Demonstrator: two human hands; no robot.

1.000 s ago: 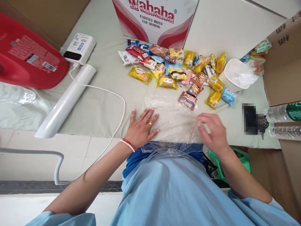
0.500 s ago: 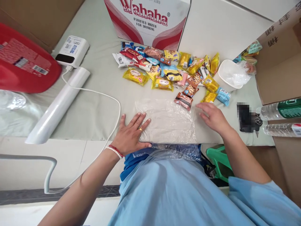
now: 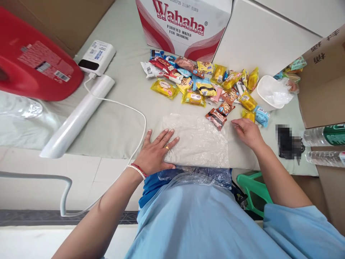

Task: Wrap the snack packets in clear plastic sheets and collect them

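Clear plastic bag (image 3: 198, 142) — yellow, red, blue snack packets (image 3: 205, 86).

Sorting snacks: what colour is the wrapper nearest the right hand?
Yellow wrapper, just beyond the right hand; head view.

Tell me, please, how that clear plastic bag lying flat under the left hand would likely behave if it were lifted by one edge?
The clear plastic bag looks thin and crinkled, so it would probably droop limply. It seems very light; the left hand pressing flat on it suggests it slides easily on the smooth table cover.
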